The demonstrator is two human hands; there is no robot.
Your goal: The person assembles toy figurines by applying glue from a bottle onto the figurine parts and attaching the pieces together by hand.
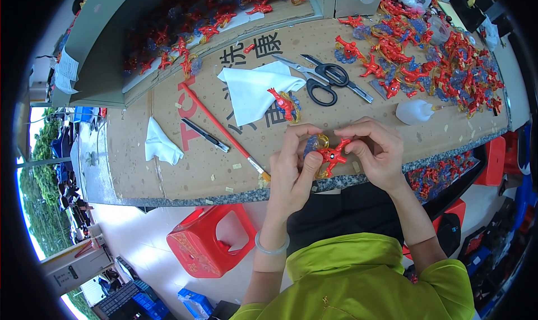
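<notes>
Two hands: both on one small red figure [332, 156] with a gold ring and a bluish clear piece, held in the air just over the near edge of the counter [168, 174]
Left hand [292, 168]: fingers curled shut around the ring side of the figure, thumb pressing from below; grip looks firm enough
Right hand [374, 152]: fingertips pinched closed on the figure's upper limb; a tight little pinch, not much plastic inside it
Slip risk: I'd say the piece is tiny and spiky, so a twist between the two pinches could pop it loose; it sits right at the counter's lip, so it would likely drop to the lap or floor rather than back on the cardboard
Break risk: thin red limbs look bendy; too much squeeze from the right pinch could snap or bend one, just my guess
Glue bottle [413, 111]: white, lying on its side near the right hand; an elbow nudge could roll it
Nearby stuff: black scissors [325, 80] and a white cloth [255, 93] with another red figure [284, 105] on it, further back; red brush [224, 130] and a dark pen [205, 135] off to the left
Pile of figures [443, 62]: crowds the far right of the counter; reaching there means going over the bottle
Red stool [210, 247]: below the counter on the left; well apart from the hands
</notes>
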